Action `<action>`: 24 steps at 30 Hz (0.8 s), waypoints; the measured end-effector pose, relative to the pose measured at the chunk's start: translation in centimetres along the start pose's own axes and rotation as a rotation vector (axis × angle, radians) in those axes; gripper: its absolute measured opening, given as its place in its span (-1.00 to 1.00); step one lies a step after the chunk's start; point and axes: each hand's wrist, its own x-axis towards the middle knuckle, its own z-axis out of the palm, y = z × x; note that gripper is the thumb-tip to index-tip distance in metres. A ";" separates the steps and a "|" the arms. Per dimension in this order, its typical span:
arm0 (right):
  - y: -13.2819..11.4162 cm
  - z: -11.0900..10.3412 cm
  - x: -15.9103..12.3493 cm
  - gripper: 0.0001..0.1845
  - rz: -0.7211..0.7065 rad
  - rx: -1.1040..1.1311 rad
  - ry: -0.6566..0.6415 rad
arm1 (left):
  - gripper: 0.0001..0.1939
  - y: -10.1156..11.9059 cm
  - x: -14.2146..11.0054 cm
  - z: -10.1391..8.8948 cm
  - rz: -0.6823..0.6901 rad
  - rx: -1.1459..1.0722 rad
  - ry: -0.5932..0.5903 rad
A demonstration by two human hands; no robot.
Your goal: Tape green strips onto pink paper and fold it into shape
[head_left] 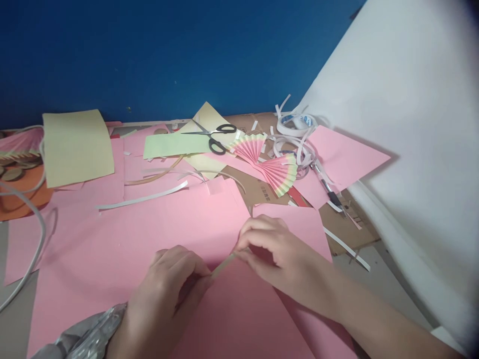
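A narrow pale strip (223, 266), perhaps paper or tape, stretches between my two hands above large pink paper sheets (142, 234). My left hand (172, 279) pinches its near end between thumb and fingers. The far end is pinched by my right hand (265, 247), a little higher and to the right. Fingertips hide both ends of the strip. Beyond my hands, a pleated pink paper fan shape (258, 164) with green-yellow edges lies beside scissors (213, 133) with black handles, blades slightly apart.
White strips (142, 198) lie on the pink paper. Tape rolls and curled strips (294, 144) sit at back right near a pen (327, 187) and a pink sheet (348, 157). A yellow sheet (78, 149) stands at left, beside a white cable (39, 239). A blue wall (168, 55) closes the back.
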 end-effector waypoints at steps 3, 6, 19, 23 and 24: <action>0.8 -0.6 0.0 -0.82 0.036 0.010 0.029 | -0.90 -0.1 0.0 0.0 -0.017 -0.012 -0.001; 1.4 -1.3 0.0 -0.80 0.080 0.034 0.135 | -0.91 -0.2 -0.1 0.0 -0.021 -0.016 0.002; -0.6 0.8 0.1 -0.88 -0.057 0.173 -0.061 | -0.90 0.2 0.2 -0.4 0.056 -0.125 -0.020; -0.2 0.6 0.0 -0.86 -0.005 0.341 -0.119 | -0.92 0.5 0.2 -0.9 0.062 -0.206 -0.070; -0.1 0.4 0.0 -0.83 0.027 0.382 -0.133 | -0.91 0.5 0.2 -1.0 0.059 -0.224 -0.080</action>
